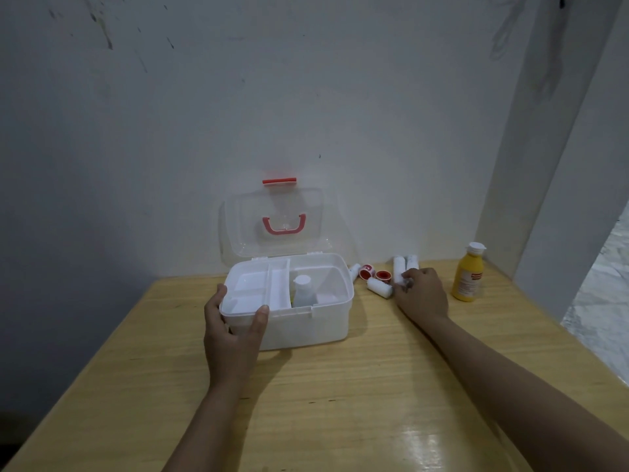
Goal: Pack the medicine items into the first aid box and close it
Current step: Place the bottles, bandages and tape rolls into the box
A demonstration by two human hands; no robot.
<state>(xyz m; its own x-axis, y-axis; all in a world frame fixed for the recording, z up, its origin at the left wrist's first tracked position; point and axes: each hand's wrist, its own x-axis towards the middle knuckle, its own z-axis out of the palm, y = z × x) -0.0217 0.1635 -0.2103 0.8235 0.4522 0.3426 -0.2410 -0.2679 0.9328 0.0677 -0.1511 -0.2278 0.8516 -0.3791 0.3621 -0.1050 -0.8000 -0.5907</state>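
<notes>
The right grip covers whatever its fingertips touch among the white rolls; the yellow bottle label is unreadable.

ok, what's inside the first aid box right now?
One white bottle stands in the open first aid box, beside a white divided tray that looks empty. Whatever lies under the tray is hidden.

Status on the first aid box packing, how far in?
Early. Done: one white bottle stands inside the open box. In hand: left hand steadies the box's front corner; right hand is on the bandage rolls. Left: rolls, tape rolls, yellow bottle, then shut the lid.
</notes>
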